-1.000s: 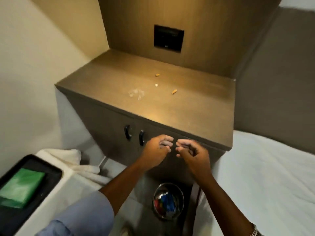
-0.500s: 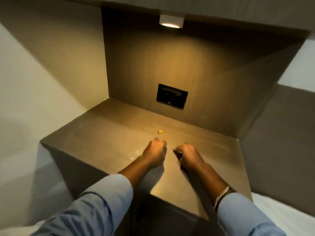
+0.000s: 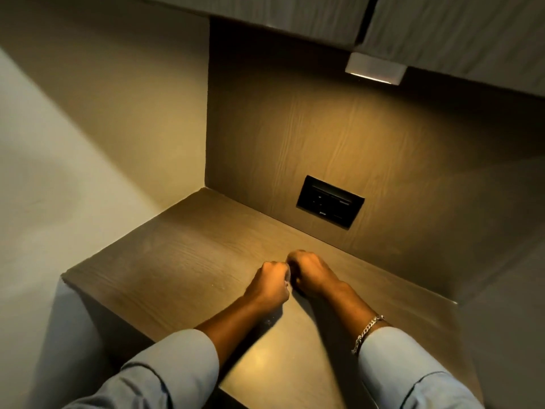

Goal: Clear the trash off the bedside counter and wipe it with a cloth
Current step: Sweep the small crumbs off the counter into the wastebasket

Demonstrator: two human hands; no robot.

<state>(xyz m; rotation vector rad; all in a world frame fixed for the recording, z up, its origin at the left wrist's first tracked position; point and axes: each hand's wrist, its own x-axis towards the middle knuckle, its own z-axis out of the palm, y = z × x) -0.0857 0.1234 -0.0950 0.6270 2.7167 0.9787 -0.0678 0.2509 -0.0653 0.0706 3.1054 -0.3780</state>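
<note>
The brown wood-grain bedside counter (image 3: pixel 165 278) fills the middle of the head view. Both my hands rest on it near its centre, knuckles up and fingers curled under. My left hand (image 3: pixel 271 283) sits just in front of and left of my right hand (image 3: pixel 309 271), and the two almost touch. No orange crumbs show on the wood; whatever lies under the fingers is hidden. A faint shiny speck (image 3: pixel 269 321) lies on the counter beside my left wrist. No cloth is in view.
A black socket panel (image 3: pixel 330 202) sits in the wooden back wall behind my hands. A small lamp (image 3: pixel 374 69) hangs under the overhead cabinet. A pale wall bounds the counter on the left, a dark panel on the right.
My hands went from the counter's front edge onto its top, and the right hand has now reached further back, over the spot where the last visible orange crumb lay. The camera tilted upward.
</note>
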